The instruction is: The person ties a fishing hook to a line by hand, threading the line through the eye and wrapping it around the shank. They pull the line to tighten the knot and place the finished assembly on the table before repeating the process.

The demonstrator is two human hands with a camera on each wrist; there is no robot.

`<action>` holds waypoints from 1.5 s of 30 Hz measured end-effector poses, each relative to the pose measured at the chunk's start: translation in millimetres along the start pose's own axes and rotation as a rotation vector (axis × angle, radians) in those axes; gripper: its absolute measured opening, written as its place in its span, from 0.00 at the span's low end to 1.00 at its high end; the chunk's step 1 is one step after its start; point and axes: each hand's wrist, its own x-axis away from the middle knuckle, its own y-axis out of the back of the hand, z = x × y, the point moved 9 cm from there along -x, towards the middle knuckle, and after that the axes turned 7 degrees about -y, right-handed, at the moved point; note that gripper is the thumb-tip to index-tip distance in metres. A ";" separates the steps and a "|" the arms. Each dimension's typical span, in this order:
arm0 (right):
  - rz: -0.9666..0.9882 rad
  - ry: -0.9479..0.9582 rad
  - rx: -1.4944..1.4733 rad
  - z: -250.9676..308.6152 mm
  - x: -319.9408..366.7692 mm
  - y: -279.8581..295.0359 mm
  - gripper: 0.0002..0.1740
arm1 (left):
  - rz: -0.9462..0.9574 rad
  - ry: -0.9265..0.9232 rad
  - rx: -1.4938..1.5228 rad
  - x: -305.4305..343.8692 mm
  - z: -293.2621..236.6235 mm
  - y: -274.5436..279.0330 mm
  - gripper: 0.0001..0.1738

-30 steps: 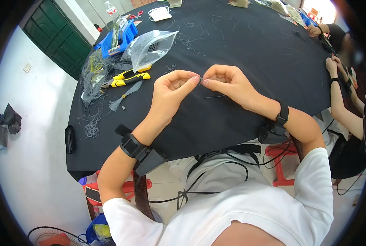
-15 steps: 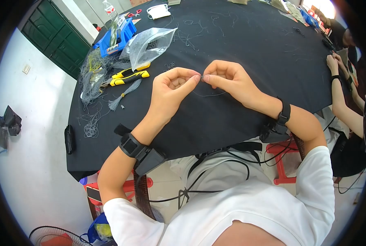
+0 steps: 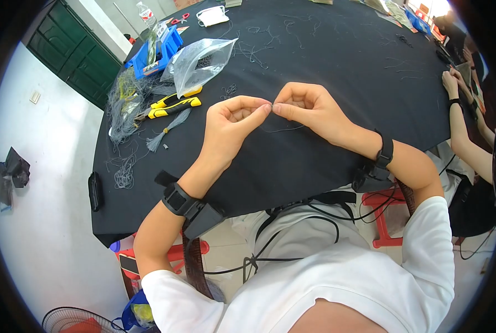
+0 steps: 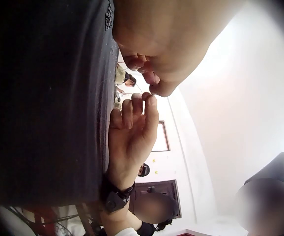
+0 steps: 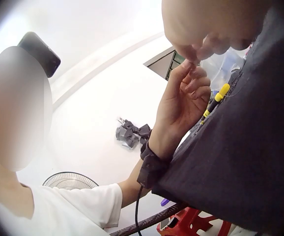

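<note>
Rightward of the yellow-black pliers point(image 3: 173, 108), left hand point(image 3: 230, 126) and right hand point(image 3: 310, 109) apparently pinch grey thread point(image 3: 285, 130), its crosswise slack nearer the right.

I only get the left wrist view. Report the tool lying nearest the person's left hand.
Observer: Pliers with yellow-and-black handles lie on the dark tablecloth, off to the left of the left hand.
Operator: Tell me what lies just on the near side of them.
Observer: A tied bundle of grey fibres.
Operator: Now report any loose strand by the fingertips.
Observer: The head view shows a thin strand just below where the left hand and right hand meet.
</note>
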 end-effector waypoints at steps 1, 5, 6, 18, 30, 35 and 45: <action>-0.008 0.000 0.004 0.8 0.2 0.0 0.07 | 0.003 0.000 -0.003 0.2 -0.4 -0.2 0.08; -0.059 0.024 0.040 3.6 0.9 1.1 0.07 | -0.005 -0.013 -0.012 0.3 -5.1 -1.2 0.09; -0.076 0.036 0.053 4.0 1.1 2.0 0.07 | -0.004 -0.013 -0.008 0.5 -4.7 -1.1 0.09; -0.087 0.033 0.053 8.3 3.2 3.6 0.07 | -0.043 -0.078 -0.057 -0.5 -8.4 2.0 0.08; -0.057 0.012 0.038 6.4 2.9 1.3 0.07 | -0.078 -0.120 -0.051 -0.5 -11.0 1.7 0.07; -0.062 0.030 0.017 3.2 2.0 0.7 0.07 | -0.080 -0.129 -0.054 -0.4 -12.6 2.4 0.06; -0.049 0.063 0.018 6.1 1.8 1.2 0.06 | -0.068 -0.168 -0.081 -0.7 -15.8 0.8 0.06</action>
